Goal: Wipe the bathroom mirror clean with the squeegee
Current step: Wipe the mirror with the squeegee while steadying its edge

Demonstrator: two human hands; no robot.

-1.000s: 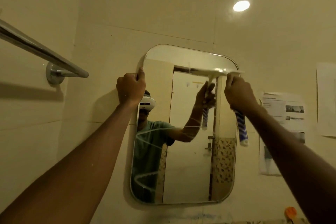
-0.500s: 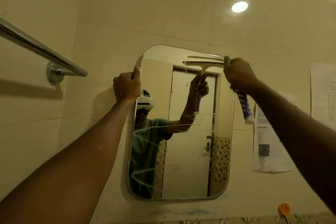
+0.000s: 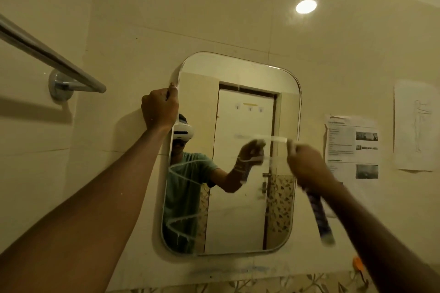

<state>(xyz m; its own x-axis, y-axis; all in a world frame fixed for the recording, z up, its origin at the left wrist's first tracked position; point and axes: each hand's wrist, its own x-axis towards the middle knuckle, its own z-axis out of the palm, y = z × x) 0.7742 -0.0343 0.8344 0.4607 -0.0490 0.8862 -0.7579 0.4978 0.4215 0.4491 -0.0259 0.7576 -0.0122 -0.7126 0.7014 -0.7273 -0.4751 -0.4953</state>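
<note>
Bathroom | right hand [image 3: 307,164] fingers clenched round blue-patterned, white-bladed plastic squeegee [image 3: 319,216], blade level, left of fingers, on rounded glass mirror [image 3: 233,197] at mid-height | left hand [image 3: 159,108] fingers grasp mirror's upper-left edge | white foam streaks [image 3: 181,223] lie lower left

Bathroom: tiled wall [image 3: 214,7], mirror [image 3: 238,74], towel rail [image 3: 47,54]

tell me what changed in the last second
The right hand lifted the squeegee to the top edge of the mirror, then swept it down the right side to about mid-height. The left hand still grips the mirror's upper left edge, and the zigzag foam streaks on the left remain.
</note>
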